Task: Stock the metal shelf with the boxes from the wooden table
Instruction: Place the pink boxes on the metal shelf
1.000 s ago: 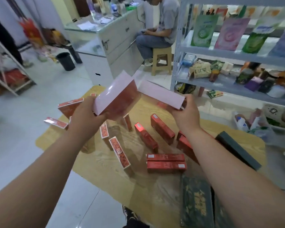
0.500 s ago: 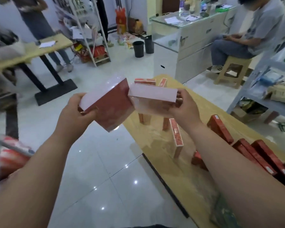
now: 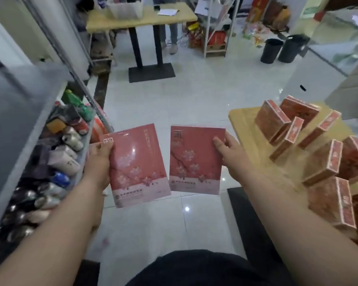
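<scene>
My left hand (image 3: 98,162) grips a flat pink-red box with a blossom print (image 3: 137,164) by its left edge. My right hand (image 3: 233,155) holds a second, matching box (image 3: 191,162) by its right edge. Both boxes face up over the tiled floor, side by side and slightly apart. The wooden table (image 3: 244,122) lies at the right with several red boxes (image 3: 322,162) standing and leaning on it. The metal shelf (image 3: 19,112) is at the left, its lower level crowded with packets.
Small pouches and packets (image 3: 56,162) fill the shelf level beside my left hand. A second wooden table on a black pedestal (image 3: 147,19) stands ahead, with a person's legs behind it. Two black bins (image 3: 281,50) sit at the far right, and white tiled floor lies between.
My view has swung left, from the wooden table toward the metal shelf. Both boxes have tipped from edge-on to face-up and come lower. Each hand keeps its grip.
</scene>
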The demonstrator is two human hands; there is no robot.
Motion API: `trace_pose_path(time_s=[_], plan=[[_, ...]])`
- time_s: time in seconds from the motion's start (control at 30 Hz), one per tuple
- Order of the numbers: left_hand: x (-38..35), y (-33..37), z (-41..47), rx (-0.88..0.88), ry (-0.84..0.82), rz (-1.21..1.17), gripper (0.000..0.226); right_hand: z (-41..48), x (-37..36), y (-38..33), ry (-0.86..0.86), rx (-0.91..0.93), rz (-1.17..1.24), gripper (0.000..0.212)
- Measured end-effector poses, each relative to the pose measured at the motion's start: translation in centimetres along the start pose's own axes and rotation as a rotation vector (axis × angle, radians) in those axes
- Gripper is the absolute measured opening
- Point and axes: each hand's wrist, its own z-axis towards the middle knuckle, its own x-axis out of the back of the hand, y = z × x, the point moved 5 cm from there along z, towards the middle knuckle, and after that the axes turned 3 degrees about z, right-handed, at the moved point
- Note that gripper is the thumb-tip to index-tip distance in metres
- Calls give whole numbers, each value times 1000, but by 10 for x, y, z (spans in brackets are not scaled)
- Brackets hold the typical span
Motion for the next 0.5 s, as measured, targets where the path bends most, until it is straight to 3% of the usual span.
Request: trace_pose_path(time_s=[0.03, 0.2, 0.37, 0.5], plan=[[13, -5, 4, 10, 44, -3, 5, 8, -20, 1, -42, -14, 2, 33], [70, -27, 16, 72, 143, 6, 23, 47, -101, 9, -212, -95, -50, 28], [118, -42, -1, 156, 325, -75, 18, 89, -144, 5, -318, -148, -82, 23], [128, -53, -33, 176, 475, -117, 22, 104, -183, 1, -508, -189, -115, 22]])
